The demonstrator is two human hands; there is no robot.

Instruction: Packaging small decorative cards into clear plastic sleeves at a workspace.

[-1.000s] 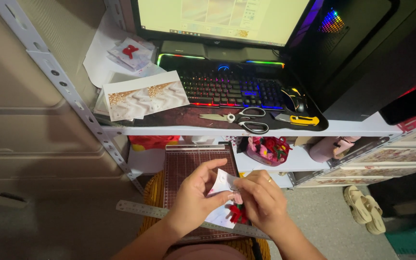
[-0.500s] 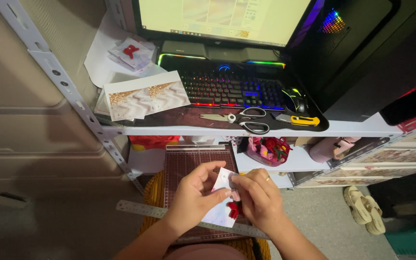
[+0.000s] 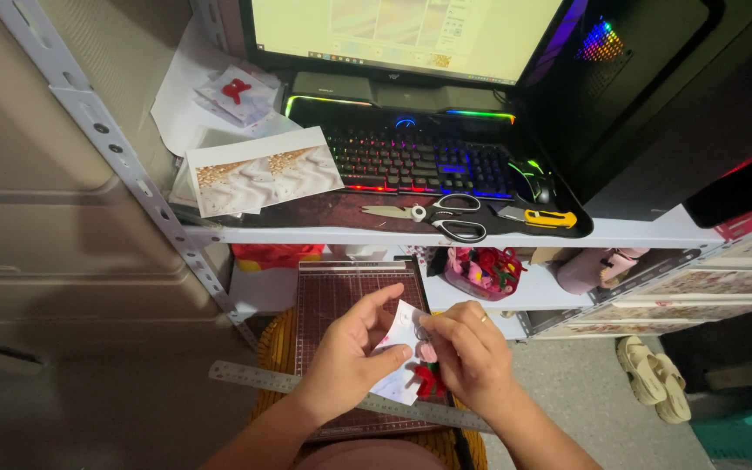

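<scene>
Holding small white paper card with red bow [image 3: 404, 359] between both hands, just above dark red gridded cutting mat [image 3: 341, 296]. Left hand [image 3: 350, 359] pinches card's left edge; right hand [image 3: 467, 352] curled, fingertips on card face. Card looks light, thin, easily creased, bow soft; best gripped by edges. Steel ruler [image 3: 306, 387] lies across mat's near end.

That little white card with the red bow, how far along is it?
Done: one finished-looking bow card lies up by the monitor. In hand: both hands, left and right, pinch a white card with a red bow above the cutting mat. What remains is unclear.
</scene>
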